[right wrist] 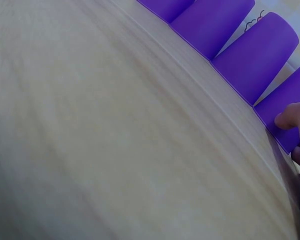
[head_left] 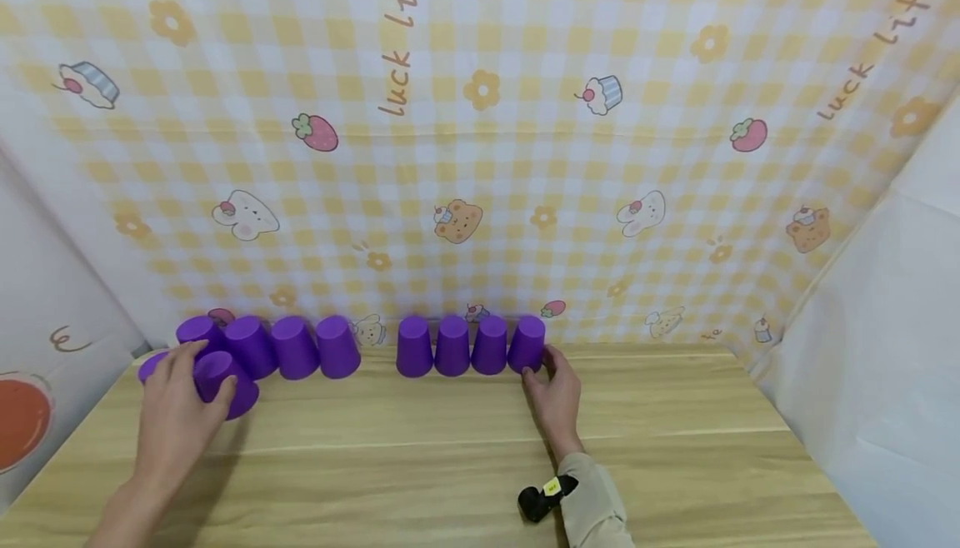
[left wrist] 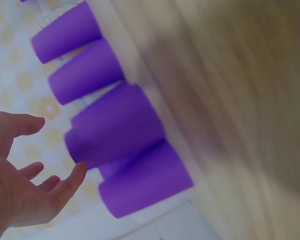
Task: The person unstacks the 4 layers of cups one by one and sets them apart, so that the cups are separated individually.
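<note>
Upside-down purple cups stand on the wooden table in two groups. At the left end, my left hand (head_left: pixel 176 402) is over two nearer cups, a front cup (head_left: pixel 238 398) and a partly hidden cup (head_left: pixel 150 365). In the left wrist view its thumb and fingers are spread apart, with one fingertip at the narrow end of a cup (left wrist: pixel 117 127). My right hand (head_left: pixel 557 394) holds the rightmost cup (head_left: pixel 527 344) of the right-hand row low on its side. In the right wrist view the thumb lies on that cup's front (right wrist: pixel 285 107); the other fingers are partly hidden.
Behind the left hand runs a row of several cups (head_left: pixel 295 350), and a gap separates it from the right-hand row (head_left: pixel 452 348). A yellow checked cloth (head_left: pixel 480 156) hangs right behind the cups. White side walls (head_left: pixel 877 323) flank the table (head_left: pixel 420 465).
</note>
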### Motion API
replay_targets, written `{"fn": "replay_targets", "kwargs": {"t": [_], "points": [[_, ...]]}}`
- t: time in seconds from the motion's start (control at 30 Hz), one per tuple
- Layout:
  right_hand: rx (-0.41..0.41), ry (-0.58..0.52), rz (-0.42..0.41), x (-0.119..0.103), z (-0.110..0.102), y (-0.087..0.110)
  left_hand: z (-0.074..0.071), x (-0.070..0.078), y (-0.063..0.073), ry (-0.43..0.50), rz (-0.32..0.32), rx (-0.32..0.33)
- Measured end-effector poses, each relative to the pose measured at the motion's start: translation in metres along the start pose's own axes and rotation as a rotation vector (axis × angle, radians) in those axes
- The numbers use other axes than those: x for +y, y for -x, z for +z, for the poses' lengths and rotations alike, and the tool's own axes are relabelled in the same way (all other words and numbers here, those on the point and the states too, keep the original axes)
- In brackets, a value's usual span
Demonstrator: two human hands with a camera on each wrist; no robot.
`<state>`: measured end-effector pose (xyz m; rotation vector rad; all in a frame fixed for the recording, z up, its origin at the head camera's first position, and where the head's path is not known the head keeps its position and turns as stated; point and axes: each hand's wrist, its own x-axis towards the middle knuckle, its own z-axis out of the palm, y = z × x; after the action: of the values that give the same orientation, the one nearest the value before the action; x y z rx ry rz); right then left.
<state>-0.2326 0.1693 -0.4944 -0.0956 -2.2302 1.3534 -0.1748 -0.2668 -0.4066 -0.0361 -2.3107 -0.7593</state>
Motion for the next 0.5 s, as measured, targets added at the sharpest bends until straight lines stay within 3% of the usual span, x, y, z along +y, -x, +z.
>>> {"fn": "replay_targets", "kwargs": {"t": [0.13,0.27,0.37,0.5], "points": [[-0.001,-0.002,-0.005,-0.001,0.000,0.000,0.003,0.017,-0.001,0.054,0.053,0.045],[0.008,-0.006,-0.021,-0.002,0.000,0.001,0.016,0.038,0.000,0.134,0.108,0.035],[0.016,-0.011,-0.028,-0.002,0.000,0.001,0.033,0.054,0.003,0.202,0.107,-0.017],[0.011,0.002,-0.036,0.001,0.001,0.000,0.060,0.074,0.007,0.290,0.036,-0.126]]}}
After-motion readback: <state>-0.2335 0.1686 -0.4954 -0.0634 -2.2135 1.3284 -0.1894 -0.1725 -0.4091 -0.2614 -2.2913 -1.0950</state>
